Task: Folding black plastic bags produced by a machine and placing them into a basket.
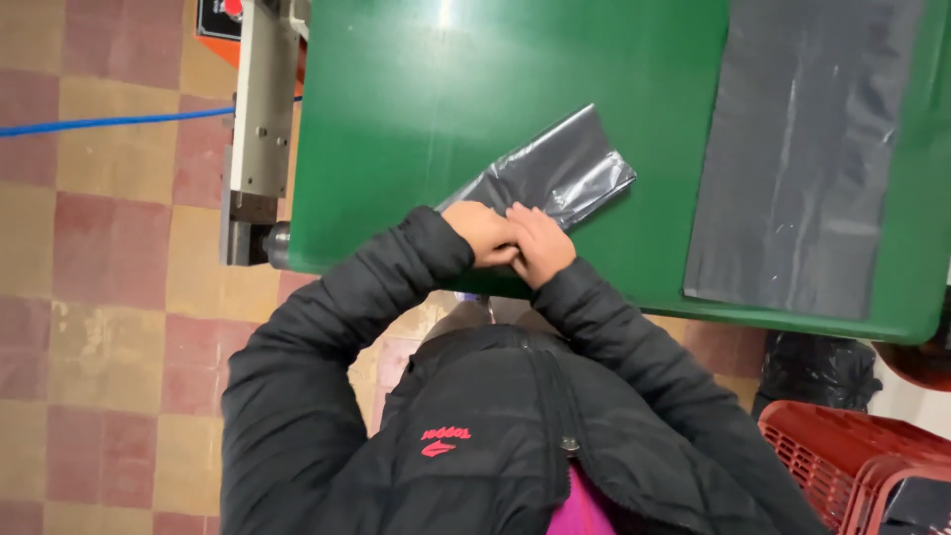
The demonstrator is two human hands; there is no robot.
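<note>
— Hands first: what are they doing?

— Both hands are pressed close together at the near edge of the green worktop (416,109). The left hand (482,233) and the right hand (540,243) touch each other. They are pinched shut on the near end of a folded black plastic bag (555,173).

— Where is that bag?

— It lies flat on the green worktop, near the middle of the near edge. It runs away from the hands at a slant, toward the far right. The far end looks shiny and a bit crinkled.

— What else is on the worktop?

— A big flat sheet of dark plastic (802,149) lies on the right part of the worktop, well apart from the folded bag. It reaches from the far side almost to the near edge.

— And around the worktop?

— A grey metal machine part (260,119) sits right at the left side of the worktop. A blue cable (109,123) runs left from it over the checked tile floor (109,297). Below the worktop's near right corner there is a red plastic crate (852,456), and a black bag (817,369) sits just beside it.

— What is the person wearing?

— A black puffy jacket (475,426); its sleeves reach up to the hands.
</note>
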